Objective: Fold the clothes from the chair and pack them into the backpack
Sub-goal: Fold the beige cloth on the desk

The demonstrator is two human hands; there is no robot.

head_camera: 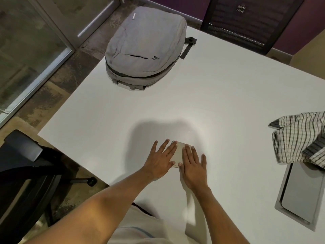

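Note:
A small beige folded cloth (177,154) lies on the white table (228,103) near the front edge. My left hand (161,160) and my right hand (192,163) lie flat on it side by side with straight fingers, covering most of it. A grey backpack (146,48) rests zipped at the table's far left corner. A crumpled checked garment (299,138) sits at the right edge of the table, apart from both hands.
A grey cable hatch (302,196) is set into the table at the right, partly under the checked garment. A black office chair (26,173) stands at the left beside the table. Another black mesh chair (246,20) stands behind the far edge.

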